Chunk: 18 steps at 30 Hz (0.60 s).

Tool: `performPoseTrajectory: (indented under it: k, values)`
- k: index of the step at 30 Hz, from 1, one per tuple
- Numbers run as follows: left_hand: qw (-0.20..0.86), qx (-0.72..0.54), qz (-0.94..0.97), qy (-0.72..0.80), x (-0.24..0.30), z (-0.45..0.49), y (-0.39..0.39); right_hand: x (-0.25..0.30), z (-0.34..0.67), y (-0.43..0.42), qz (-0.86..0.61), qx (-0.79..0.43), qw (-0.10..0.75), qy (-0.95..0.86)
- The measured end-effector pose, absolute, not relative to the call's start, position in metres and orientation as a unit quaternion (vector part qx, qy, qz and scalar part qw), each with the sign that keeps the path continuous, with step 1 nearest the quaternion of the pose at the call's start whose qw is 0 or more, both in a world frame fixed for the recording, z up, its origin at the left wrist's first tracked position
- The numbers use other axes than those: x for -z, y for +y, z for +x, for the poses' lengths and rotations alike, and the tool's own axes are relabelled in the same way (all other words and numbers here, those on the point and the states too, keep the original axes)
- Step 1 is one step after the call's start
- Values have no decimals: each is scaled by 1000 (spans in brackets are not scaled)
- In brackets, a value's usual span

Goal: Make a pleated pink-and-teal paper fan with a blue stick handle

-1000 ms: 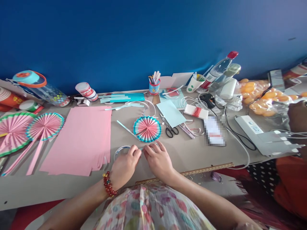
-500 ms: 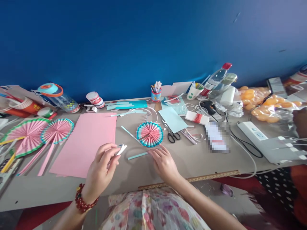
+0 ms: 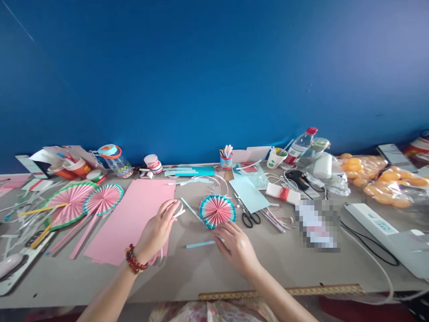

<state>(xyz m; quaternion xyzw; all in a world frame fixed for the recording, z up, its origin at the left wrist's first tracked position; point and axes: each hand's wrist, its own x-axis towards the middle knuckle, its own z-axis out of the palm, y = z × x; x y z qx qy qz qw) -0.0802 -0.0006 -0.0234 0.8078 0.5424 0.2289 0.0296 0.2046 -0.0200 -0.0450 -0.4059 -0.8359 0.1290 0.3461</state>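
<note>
My left hand (image 3: 159,232) is raised over the pink paper's right edge, its fingers closed on a narrow, curled white strip (image 3: 180,212). My right hand (image 3: 237,247) is low over the table, with fingertips by the lower edge of a round pleated pink-and-blue paper fan (image 3: 218,211). Its thumb and fingers close around the right end of a light blue paper strip (image 3: 200,244); the grip is partly hidden. Another pale blue strip (image 3: 190,208) slants up to the left from the fan. Black-handled scissors (image 3: 250,218) lie just right of the fan.
Pink paper sheets (image 3: 134,219) lie left of my left hand, with finished fans (image 3: 103,199) beyond. A pen cup (image 3: 225,161), plastic bottle (image 3: 300,147) and paper cup (image 3: 276,157) stand along the wall. Light blue paper (image 3: 250,195) and a power strip (image 3: 375,221) are to the right.
The view has tilted up and shifted left, so the table sits lower and further right. My left hand still holds the white strip, which appears turned; my right hand stays beside the fan.
</note>
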Motion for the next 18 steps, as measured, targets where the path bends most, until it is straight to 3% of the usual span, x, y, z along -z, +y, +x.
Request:
performPoseTrajectory:
  k: [6,10,16,18]
  values:
    - [-26,-179,813,553,36,-104,22,37,228,5,-453,-101,390,-795]
    - [-40,-173,823,539,31,-102,29,45,250,3,-469,-127,364,-794]
    - [152,-166,864,451,35,-26,2,60,262,-10,-462,-164,266,-830]
    - [170,-166,866,440,45,-3,-11,63,262,-14,-463,-167,242,-836]
